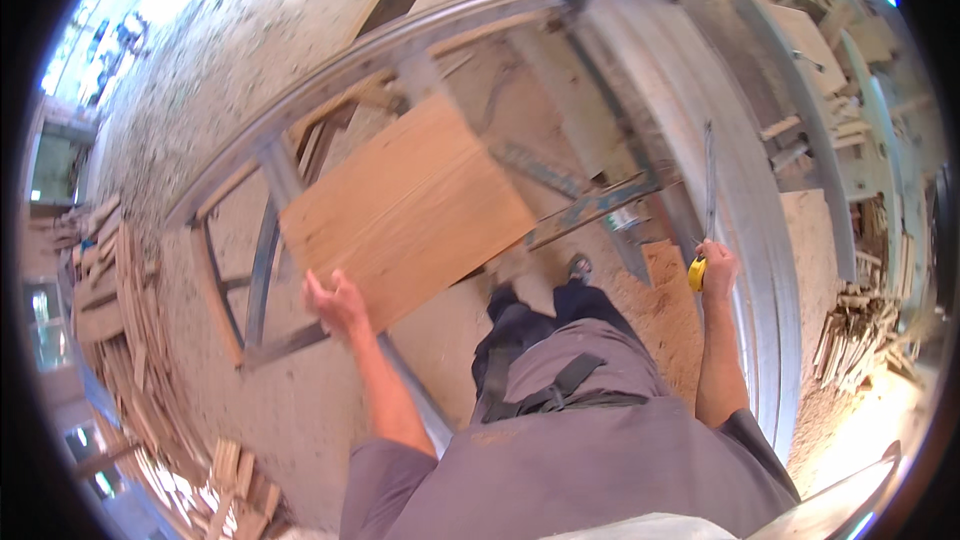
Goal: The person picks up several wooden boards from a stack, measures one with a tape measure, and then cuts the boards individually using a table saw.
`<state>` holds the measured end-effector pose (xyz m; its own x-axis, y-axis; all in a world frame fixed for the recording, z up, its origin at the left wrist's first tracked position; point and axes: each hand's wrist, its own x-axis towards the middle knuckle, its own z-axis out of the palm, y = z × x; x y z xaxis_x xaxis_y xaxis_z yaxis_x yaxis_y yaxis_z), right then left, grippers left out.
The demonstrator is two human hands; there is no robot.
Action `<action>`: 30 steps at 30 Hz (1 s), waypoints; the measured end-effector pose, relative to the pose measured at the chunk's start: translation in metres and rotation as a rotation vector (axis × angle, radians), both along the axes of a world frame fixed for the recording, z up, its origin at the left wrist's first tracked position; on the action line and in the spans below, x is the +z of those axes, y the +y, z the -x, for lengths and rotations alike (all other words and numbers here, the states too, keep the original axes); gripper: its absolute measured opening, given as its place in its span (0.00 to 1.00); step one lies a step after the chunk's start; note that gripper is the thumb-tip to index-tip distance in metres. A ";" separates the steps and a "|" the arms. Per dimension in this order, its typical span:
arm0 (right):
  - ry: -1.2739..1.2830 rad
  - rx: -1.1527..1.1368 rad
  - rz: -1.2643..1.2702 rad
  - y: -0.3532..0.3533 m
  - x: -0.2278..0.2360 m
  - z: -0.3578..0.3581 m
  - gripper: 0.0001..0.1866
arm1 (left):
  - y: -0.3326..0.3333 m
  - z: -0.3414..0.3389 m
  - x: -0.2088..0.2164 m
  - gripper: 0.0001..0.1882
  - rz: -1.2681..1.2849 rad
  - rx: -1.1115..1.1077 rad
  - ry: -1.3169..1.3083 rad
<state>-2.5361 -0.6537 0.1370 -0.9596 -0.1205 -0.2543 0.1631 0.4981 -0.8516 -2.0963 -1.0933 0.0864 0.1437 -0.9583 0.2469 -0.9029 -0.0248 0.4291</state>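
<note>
Head view, wooden panel [410, 210]: lies across the metal frame [282, 168], above its middle openings; some blur. Flat contact all along cannot be confirmed.
Panel risk: could slide or tip into an opening of the frame, I judge, if pushed from the near left corner alone; only the left hand is at it.
Tape risk: the thin blade [710, 180] stands out unsupported, right of the frame; it could buckle or snag if swung against the silver counter [660, 60] along the frame's right side.
Footing risk: sawdust [668, 285] on the floor right of the frame's near end could make a step slip.
Left hand [343, 308]: partly open, fingers loosely bent, at the panel's near left edge, over the frame's near left part; gripping or merely touching, cannot tell.
Right hand [718, 270]: closed around the yellow tape measure [697, 274], right of the frame and well apart from the panel.
Offcuts [128, 320]: heaped well left of the frame.
</note>
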 end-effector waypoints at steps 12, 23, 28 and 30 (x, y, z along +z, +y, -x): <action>0.587 -0.016 -0.769 0.168 -0.015 0.080 0.22 | 0.062 0.078 -0.009 0.31 -0.026 0.001 -0.097; -0.183 0.901 0.080 -0.167 -0.075 0.055 0.31 | 0.071 0.113 -0.026 0.29 0.086 -0.047 -0.044; -0.344 0.685 -0.056 -0.200 -0.050 0.036 0.31 | 0.074 0.138 -0.008 0.30 -0.089 0.051 0.688; -0.225 0.659 -0.146 -0.189 -0.034 0.069 0.30 | 0.094 0.179 0.011 0.31 -0.123 0.106 0.910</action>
<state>-2.6047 -0.8427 0.1029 -0.6208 -0.6074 -0.4957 -0.0476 0.6603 -0.7495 -2.2751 -0.9996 0.0973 0.3210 -0.9410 -0.1071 -0.2094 -0.1808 0.9610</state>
